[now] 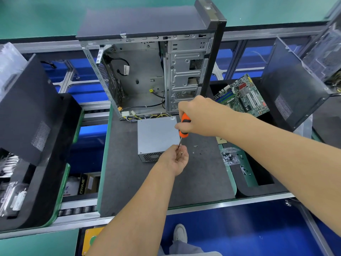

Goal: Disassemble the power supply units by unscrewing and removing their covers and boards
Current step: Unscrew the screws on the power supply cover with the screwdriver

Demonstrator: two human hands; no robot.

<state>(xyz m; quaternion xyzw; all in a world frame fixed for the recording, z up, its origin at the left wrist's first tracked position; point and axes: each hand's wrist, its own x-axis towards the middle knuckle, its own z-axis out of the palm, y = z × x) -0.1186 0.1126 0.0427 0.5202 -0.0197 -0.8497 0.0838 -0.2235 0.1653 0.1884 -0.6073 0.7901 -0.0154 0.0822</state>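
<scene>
Pinching the screwdriver's metal tip between its fingertips, the left hand (pixel 174 159) hovers at the near right corner of the grey power supply unit (pixel 157 137), which lies on the dark work mat (pixel 129 182) before the open computer case (pixel 147 71). Right hand (pixel 198 117) grips the orange-handled screwdriver (pixel 184 127) above; loose screws (pixel 197 149) and a motherboard (pixel 241 96) lie further right.

Single head-worn wide-angle view, looking steeply down and forward, close over the workbench mat (pixel 132 182)
</scene>
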